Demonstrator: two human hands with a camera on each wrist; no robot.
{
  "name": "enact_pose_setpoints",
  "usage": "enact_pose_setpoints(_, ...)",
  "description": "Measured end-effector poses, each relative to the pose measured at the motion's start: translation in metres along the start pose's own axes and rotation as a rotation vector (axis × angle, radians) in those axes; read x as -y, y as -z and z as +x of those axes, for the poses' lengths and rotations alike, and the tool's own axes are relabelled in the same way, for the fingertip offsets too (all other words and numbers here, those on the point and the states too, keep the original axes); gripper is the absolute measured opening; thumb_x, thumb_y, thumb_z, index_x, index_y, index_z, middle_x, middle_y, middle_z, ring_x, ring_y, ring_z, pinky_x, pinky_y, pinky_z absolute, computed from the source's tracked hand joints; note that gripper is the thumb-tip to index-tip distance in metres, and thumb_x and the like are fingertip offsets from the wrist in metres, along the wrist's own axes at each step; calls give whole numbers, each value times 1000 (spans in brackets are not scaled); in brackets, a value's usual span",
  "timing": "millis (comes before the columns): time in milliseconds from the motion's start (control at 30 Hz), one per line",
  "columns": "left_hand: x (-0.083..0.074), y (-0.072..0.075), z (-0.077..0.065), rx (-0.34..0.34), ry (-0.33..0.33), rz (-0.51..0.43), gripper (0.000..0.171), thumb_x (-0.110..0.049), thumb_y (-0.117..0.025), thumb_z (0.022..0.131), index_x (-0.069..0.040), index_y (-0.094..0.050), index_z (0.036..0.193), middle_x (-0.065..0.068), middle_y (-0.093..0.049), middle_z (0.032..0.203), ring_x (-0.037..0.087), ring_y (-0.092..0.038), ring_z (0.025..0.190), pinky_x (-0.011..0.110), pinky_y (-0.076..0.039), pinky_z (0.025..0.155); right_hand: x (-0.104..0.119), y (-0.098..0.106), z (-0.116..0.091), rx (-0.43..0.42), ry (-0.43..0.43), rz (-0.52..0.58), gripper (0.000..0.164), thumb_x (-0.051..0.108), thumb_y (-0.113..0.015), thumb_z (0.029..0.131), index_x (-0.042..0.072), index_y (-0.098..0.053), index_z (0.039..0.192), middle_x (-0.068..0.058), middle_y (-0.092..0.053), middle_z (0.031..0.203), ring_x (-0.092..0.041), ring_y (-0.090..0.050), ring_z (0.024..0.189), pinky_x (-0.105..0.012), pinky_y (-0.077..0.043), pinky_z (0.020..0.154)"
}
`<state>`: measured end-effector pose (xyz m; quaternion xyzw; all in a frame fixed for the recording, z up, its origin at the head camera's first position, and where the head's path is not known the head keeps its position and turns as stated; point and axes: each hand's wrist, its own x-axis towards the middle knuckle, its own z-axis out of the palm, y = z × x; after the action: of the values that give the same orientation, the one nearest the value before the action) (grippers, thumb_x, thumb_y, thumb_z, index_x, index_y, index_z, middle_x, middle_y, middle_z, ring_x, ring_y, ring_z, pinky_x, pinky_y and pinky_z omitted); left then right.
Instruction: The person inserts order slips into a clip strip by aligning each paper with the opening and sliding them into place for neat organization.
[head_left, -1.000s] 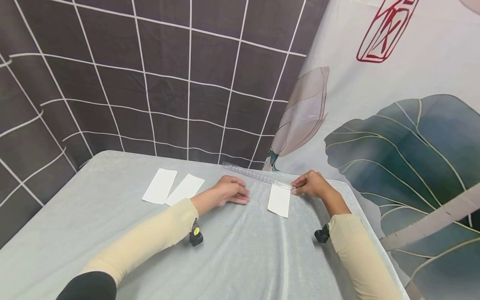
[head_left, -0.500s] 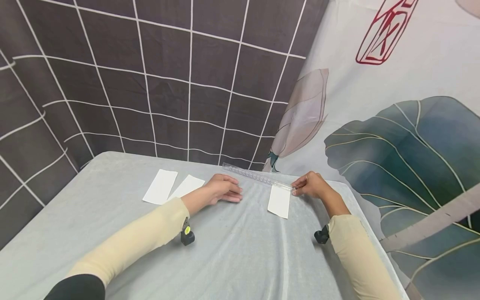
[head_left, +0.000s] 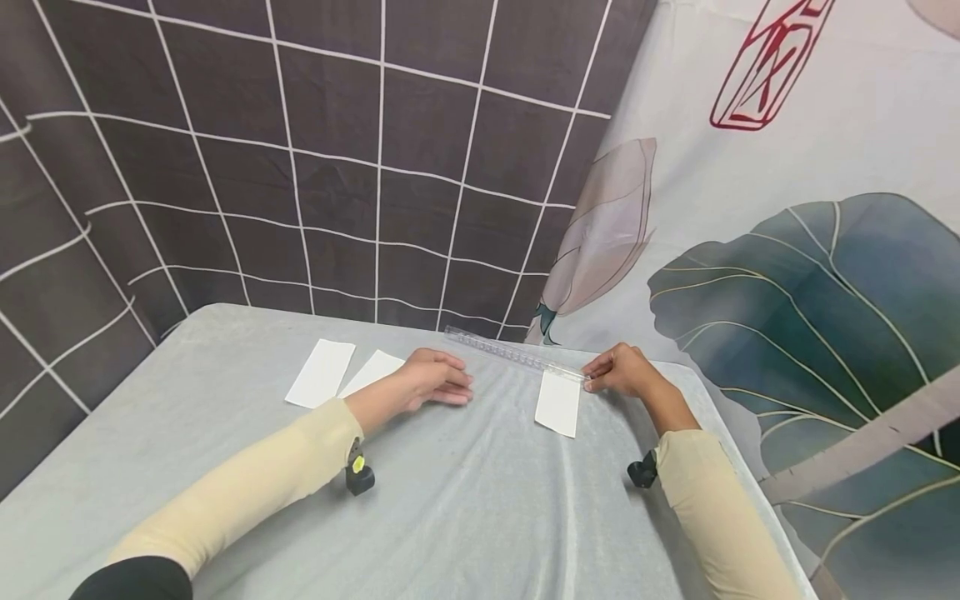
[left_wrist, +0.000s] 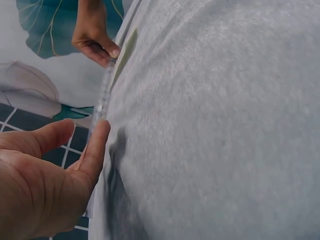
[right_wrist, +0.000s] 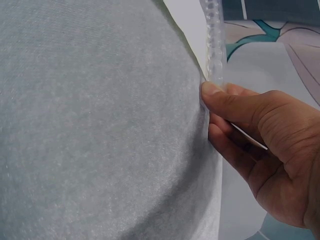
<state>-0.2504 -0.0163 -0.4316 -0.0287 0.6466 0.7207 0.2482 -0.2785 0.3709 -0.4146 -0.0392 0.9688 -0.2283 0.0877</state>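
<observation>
My right hand [head_left: 624, 369] pinches the near right end of a clear plastic ruler [head_left: 510, 352] between thumb and fingers. In the right wrist view the thumb [right_wrist: 212, 90] presses on that end. The ruler slants toward the back edge of the table and overlaps the top of a white paper slip [head_left: 557, 405]. My left hand [head_left: 435, 379], fingers extended and thumb apart, holds nothing to the left of the ruler. Its sleeve and wrist partly cover a second paper slip [head_left: 372, 370]. A third paper slip [head_left: 320, 372] lies farther left.
A pale grey-blue cloth [head_left: 480, 500] with soft folds covers the table. Behind it hangs a dark curtain [head_left: 322, 167] with white grid lines. A white drape [head_left: 697, 167] printed with leaves borders the right side.
My left hand has drawn back to the left, away from the ruler, and now covers more of the middle paper slip. The right hand and the ruler have stayed put.
</observation>
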Motion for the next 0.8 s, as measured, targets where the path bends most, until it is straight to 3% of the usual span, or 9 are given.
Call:
enact_pose_setpoints(300, 1, 10, -5, 0, 13, 12, 50, 9, -73, 101, 14, -56, 148, 24, -81, 118, 22, -83, 82, 39, -75, 90, 0, 0, 0, 4, -15, -5, 28, 13, -98, 88, 4, -89, 113, -12, -88, 109, -24, -81, 101, -32, -65, 83)
enact_pose_setpoints(800, -2, 28, -12, -3, 16, 17, 49, 6, -74, 102, 14, -56, 147, 30, -78, 131, 23, -85, 87, 40, -74, 93, 1, 1, 0, -9, -4, -5, 28, 14, -98, 88, 4, -89, 112, -12, -88, 108, -23, -82, 100, -35, -66, 85)
